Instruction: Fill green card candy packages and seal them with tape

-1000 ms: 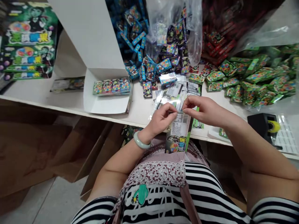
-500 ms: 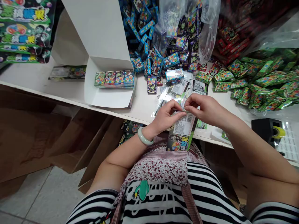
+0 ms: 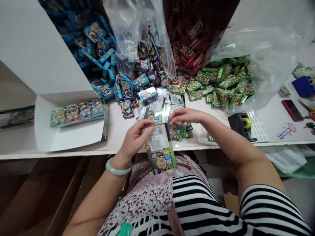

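My left hand, with a pale green bangle on the wrist, grips a green printed packet by its upper left edge; the packet hangs upright over my lap with its barcode side toward me. My right hand is off the packet and hovers palm down over a fan of flat empty packets on the white table. Whether its fingers pinch anything is hidden. Piles of small candy boxes lie behind: blue, purple, red and green.
An open white carton at the left holds a row of filled packets. A black tape dispenser stands at the right, with a red phone and a blue object beyond. Clear plastic bags drape over the piles.
My right hand has let go of the packet's top and moved forward over the flat packets on the table. The left hand keeps the packet. The view swung to the right.
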Demonstrator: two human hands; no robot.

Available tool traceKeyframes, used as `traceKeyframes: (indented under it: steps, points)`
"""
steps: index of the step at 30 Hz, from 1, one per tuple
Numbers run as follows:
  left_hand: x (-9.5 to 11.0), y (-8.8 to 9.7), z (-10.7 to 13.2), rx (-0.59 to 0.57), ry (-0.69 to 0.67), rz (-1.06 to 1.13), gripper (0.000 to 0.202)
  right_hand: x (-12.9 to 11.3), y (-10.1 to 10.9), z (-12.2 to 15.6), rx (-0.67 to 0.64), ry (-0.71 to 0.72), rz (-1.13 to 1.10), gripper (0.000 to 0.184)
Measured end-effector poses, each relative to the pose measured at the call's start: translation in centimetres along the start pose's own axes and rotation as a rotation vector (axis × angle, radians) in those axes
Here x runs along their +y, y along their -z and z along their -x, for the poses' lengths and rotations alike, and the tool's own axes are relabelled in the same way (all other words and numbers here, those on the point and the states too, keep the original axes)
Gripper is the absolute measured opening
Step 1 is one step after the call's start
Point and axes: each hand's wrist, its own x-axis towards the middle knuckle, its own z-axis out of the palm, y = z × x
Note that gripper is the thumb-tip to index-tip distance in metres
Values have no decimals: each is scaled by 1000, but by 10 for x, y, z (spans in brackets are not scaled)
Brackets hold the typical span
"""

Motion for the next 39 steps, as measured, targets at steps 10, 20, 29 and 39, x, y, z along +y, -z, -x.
traceKeyframes:
  steps: [10, 20, 29, 39]
  points:
    - [-50, 17, -17, 590, 402, 547, 43, 66, 121, -23, 793, -92, 996, 59]
    - [-69, 24, 9, 352, 471, 243, 66, 97, 127, -8, 648, -51, 388, 27]
    - [-71, 51, 21, 233, 312, -330, 64, 108, 116, 23, 462, 220, 925, 34]
    - [-51, -1, -28, -369, -61, -686, 98, 90, 74, 15, 628, -168, 955, 76]
